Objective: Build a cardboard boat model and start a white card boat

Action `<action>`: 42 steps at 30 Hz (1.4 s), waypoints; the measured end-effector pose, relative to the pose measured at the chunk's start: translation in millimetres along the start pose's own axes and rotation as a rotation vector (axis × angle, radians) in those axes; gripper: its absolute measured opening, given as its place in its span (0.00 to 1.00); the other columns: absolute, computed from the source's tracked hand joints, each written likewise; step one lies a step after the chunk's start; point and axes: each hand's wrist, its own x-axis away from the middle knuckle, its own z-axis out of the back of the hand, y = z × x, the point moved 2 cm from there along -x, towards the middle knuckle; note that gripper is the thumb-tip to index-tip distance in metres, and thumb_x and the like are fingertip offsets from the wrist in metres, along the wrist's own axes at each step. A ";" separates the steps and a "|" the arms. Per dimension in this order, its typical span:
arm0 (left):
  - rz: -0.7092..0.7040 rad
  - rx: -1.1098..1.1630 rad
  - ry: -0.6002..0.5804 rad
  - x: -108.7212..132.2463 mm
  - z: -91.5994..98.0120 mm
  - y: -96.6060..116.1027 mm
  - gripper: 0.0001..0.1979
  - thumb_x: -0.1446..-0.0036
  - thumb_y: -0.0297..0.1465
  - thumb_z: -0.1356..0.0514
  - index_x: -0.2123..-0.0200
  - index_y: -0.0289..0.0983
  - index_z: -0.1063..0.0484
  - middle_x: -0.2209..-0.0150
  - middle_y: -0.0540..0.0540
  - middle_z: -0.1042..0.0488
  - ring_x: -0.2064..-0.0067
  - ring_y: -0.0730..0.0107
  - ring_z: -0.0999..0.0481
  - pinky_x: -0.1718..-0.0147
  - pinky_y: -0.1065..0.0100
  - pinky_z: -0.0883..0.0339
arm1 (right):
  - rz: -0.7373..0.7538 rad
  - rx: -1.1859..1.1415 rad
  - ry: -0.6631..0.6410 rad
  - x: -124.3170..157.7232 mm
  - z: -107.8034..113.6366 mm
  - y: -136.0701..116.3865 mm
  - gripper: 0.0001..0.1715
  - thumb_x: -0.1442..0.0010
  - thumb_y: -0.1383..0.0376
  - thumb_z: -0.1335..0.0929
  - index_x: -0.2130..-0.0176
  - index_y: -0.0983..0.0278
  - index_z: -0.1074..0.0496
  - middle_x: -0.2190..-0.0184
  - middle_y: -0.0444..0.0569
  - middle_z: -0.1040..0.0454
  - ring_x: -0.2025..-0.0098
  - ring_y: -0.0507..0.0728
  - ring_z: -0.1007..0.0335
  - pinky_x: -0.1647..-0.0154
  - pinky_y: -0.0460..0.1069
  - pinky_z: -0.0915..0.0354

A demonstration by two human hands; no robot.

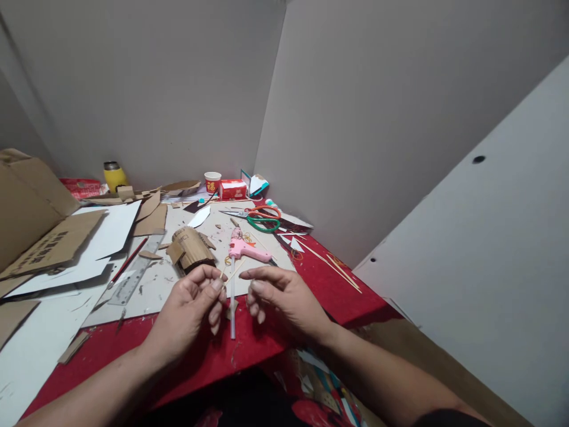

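Observation:
My left hand (195,302) hovers over the near edge of the red-covered table (347,296), fingers curled, thumb and forefinger pinching a thin wooden stick (233,271). My right hand (278,296) is just to its right, fingers bent and held loosely, with nothing visible in them. A pink glue gun (246,249) lies just beyond the hands, its long clear glue stick (232,302) running back between them. A small rolled corrugated cardboard piece (190,248) sits just past my left hand.
Orange- and green-handled scissors (262,218) lie behind the glue gun. A metal ruler (136,270), cardboard sheets (48,246) and white boards lie to the left. A yellow bottle (114,175), paper cup (212,182) and red box (232,189) stand by the back wall. Thin sticks (335,268) lie right.

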 end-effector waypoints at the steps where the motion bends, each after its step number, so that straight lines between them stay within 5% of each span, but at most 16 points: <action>1: 0.005 0.002 -0.009 0.2 0.0 -1.2 0.10 0.44 0.36 0.38 0.66 0.37 0.35 0.82 0.57 0.36 0.84 0.83 0.43 0.84 0.78 0.45 | -0.007 -0.009 0.023 -2.5 -1.2 1.0 0.15 0.49 0.60 0.26 0.62 0.65 0.24 0.76 0.45 0.25 0.78 0.50 0.29 0.80 0.43 0.33; 7: 0.012 0.004 -0.032 1.8 -3.4 -9.4 0.11 0.45 0.37 0.37 0.67 0.36 0.34 0.79 0.55 0.32 0.83 0.82 0.40 0.83 0.77 0.42 | 0.036 0.005 0.052 -9.1 -13.5 6.2 0.11 0.51 0.62 0.25 0.71 0.67 0.25 0.80 0.43 0.28 0.82 0.47 0.35 0.83 0.41 0.37; 13: 0.030 -0.085 -0.057 1.5 -5.3 -10.7 0.12 0.43 0.39 0.40 0.67 0.36 0.35 0.77 0.51 0.27 0.81 0.78 0.32 0.80 0.74 0.37 | 0.181 -0.029 0.073 -9.8 -14.6 -5.3 0.13 0.46 0.58 0.28 0.70 0.64 0.33 0.78 0.42 0.28 0.82 0.48 0.34 0.85 0.41 0.39; 20: 0.064 -0.069 -0.013 2.4 0.7 -13.8 0.11 0.42 0.39 0.42 0.67 0.37 0.35 0.81 0.57 0.37 0.83 0.84 0.47 0.84 0.80 0.55 | 0.178 0.324 -0.001 1.7 -8.5 -12.1 0.11 0.44 0.59 0.30 0.69 0.65 0.30 0.79 0.43 0.28 0.84 0.47 0.39 0.83 0.43 0.41; 25: 0.067 -0.035 -0.052 1.9 -1.6 -13.3 0.10 0.42 0.37 0.41 0.68 0.37 0.35 0.79 0.56 0.37 0.81 0.83 0.46 0.82 0.79 0.53 | 0.292 0.589 -0.055 5.6 -12.5 -6.9 0.09 0.42 0.63 0.32 0.69 0.66 0.25 0.75 0.46 0.25 0.73 0.51 0.32 0.70 0.46 0.36; 30: 0.055 -0.104 -0.030 1.6 -1.7 -10.5 0.09 0.42 0.37 0.41 0.67 0.37 0.34 0.76 0.53 0.29 0.82 0.81 0.40 0.81 0.76 0.45 | 0.270 0.595 -0.035 3.4 -13.6 -11.4 0.10 0.43 0.63 0.32 0.72 0.66 0.26 0.76 0.46 0.25 0.74 0.51 0.32 0.71 0.46 0.36; 42: 0.036 -0.212 -0.029 3.4 -0.3 -6.8 0.11 0.43 0.37 0.40 0.68 0.34 0.28 0.82 0.54 0.32 0.80 0.77 0.35 0.77 0.74 0.39 | 0.184 0.526 -0.031 1.2 -13.3 -10.8 0.18 0.45 0.54 0.30 0.73 0.67 0.27 0.78 0.45 0.29 0.75 0.50 0.37 0.72 0.45 0.40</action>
